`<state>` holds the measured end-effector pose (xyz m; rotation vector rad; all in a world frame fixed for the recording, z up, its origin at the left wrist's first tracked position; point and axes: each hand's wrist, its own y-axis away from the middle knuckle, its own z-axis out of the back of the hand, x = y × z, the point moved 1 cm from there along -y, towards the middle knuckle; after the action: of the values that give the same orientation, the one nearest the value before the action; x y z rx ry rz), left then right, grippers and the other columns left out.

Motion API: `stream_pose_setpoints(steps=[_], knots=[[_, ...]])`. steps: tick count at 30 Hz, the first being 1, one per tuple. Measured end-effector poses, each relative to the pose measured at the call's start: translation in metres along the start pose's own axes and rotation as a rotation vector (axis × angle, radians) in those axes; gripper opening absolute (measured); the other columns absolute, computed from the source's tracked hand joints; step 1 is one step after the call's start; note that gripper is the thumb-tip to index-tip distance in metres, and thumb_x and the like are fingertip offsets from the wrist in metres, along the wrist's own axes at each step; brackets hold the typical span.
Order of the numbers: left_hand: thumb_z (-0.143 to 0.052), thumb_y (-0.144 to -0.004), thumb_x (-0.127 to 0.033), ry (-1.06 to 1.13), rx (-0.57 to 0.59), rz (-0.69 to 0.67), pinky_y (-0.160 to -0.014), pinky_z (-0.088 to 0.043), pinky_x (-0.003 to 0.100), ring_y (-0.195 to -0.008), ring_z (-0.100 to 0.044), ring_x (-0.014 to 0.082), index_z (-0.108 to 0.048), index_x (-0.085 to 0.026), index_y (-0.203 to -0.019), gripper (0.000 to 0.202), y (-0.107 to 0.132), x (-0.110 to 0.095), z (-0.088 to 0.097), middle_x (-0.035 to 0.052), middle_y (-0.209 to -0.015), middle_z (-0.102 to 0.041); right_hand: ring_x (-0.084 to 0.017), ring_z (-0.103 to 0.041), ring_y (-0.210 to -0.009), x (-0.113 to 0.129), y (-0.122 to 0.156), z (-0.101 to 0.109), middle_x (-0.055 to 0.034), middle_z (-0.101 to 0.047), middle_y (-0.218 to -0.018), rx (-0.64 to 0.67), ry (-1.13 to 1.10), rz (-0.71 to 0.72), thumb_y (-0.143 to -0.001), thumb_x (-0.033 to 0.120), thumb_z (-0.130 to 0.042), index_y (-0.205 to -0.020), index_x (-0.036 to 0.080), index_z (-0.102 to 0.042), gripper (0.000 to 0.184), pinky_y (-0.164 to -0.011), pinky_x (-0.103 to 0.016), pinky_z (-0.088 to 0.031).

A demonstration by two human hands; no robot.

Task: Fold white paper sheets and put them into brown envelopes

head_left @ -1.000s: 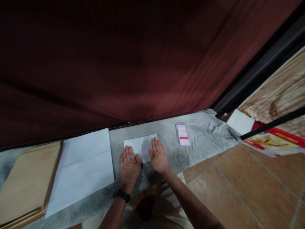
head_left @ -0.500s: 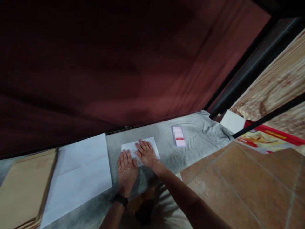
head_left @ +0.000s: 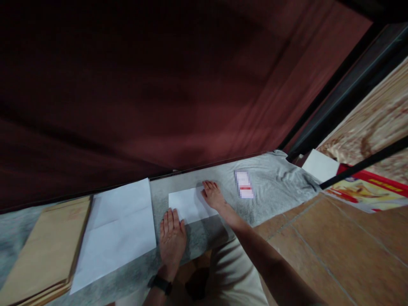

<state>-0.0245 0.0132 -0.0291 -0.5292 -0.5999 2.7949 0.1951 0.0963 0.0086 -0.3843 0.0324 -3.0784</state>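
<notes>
A small folded white paper (head_left: 188,205) lies on a grey cloth (head_left: 274,182) spread over the floor. My left hand (head_left: 172,237), with a black watch on the wrist, lies flat with fingers stretched out at the paper's near left corner. My right hand (head_left: 213,196) rests flat on the paper's far right edge, fingers extended. Neither hand holds anything.
A large white sheet (head_left: 117,229) lies left of the folded paper, with a stack of brown envelopes (head_left: 41,250) further left. A small white and red card (head_left: 244,185) lies to the right. A dark red curtain (head_left: 178,85) hangs behind. Tiled floor (head_left: 334,250) and printed papers (head_left: 363,187) are at right.
My right hand slid from the middle of the folded paper to its far right edge. My left hand stayed at the near left corner. The view shifted slightly.
</notes>
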Motion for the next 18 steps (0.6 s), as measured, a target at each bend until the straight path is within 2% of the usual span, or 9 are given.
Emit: stream_pose_setpoints(steps=[3,6,10,13,16,18], knots=[[-0.035,-0.101,-0.031,0.008,0.002,-0.006,-0.118,-0.033,0.057,-0.148,-0.036,0.0341,-0.035,-0.007,-0.154,0.058,0.0,0.0,0.001,0.0223,-0.158,-0.039,-0.027,-0.046,-0.137,0.008,-0.013,0.01,-0.0133,-0.056,-0.145,0.056,-0.025,0.02,-0.098,0.026,-0.052,-0.14,0.018,-0.057,0.043,-0.119,-0.047,-0.028],[-0.034,-0.101,-0.031,0.011,0.006,-0.018,-0.118,-0.034,0.056,-0.148,-0.037,0.0346,-0.039,-0.004,-0.152,0.057,-0.001,0.001,0.002,0.0243,-0.156,-0.041,-0.031,-0.05,-0.131,0.012,-0.027,0.015,-0.0149,-0.058,-0.142,0.106,-0.072,-0.018,-0.091,0.025,-0.061,-0.133,0.019,-0.063,0.043,-0.113,-0.049,-0.034],[-0.033,-0.101,-0.031,0.046,0.015,-0.028,-0.118,-0.034,0.056,-0.147,-0.038,0.0332,-0.042,-0.007,-0.15,0.055,0.0,0.004,0.004,0.0223,-0.155,-0.045,-0.032,-0.057,-0.122,0.01,-0.042,0.022,-0.0124,-0.067,-0.129,0.183,-0.212,-0.087,-0.079,0.021,-0.069,-0.119,0.02,-0.071,0.04,-0.105,-0.044,-0.042],[-0.032,-0.102,-0.032,0.098,0.026,-0.018,-0.118,-0.033,0.058,-0.147,-0.038,0.0338,-0.046,-0.008,-0.148,0.054,-0.001,0.006,0.005,0.0222,-0.153,-0.047,-0.029,-0.063,-0.109,0.002,-0.044,0.029,-0.0084,-0.074,-0.107,0.231,-0.394,-0.122,-0.072,0.019,-0.072,-0.093,0.018,-0.077,0.021,-0.095,-0.034,-0.046],[-0.034,-0.101,-0.035,0.229,0.038,0.029,-0.121,-0.031,0.056,-0.148,-0.037,0.0328,-0.048,-0.01,-0.146,0.053,-0.002,0.012,0.004,0.0201,-0.156,-0.044,-0.021,-0.065,-0.087,-0.01,-0.035,0.035,-0.0011,-0.072,-0.081,0.235,-0.641,-0.173,-0.072,0.021,-0.071,-0.074,0.019,-0.073,0.004,-0.079,-0.028,-0.047],[-0.037,-0.101,-0.039,0.362,0.034,0.119,-0.122,-0.03,0.051,-0.148,-0.037,0.0302,-0.046,-0.014,-0.148,0.054,-0.003,0.016,0.004,0.0166,-0.16,-0.039,-0.018,-0.062,-0.075,-0.02,-0.021,0.036,0.0025,-0.067,-0.071,0.197,-0.836,-0.23,-0.073,0.027,-0.071,-0.071,0.019,-0.069,0.009,-0.07,-0.026,-0.045]])
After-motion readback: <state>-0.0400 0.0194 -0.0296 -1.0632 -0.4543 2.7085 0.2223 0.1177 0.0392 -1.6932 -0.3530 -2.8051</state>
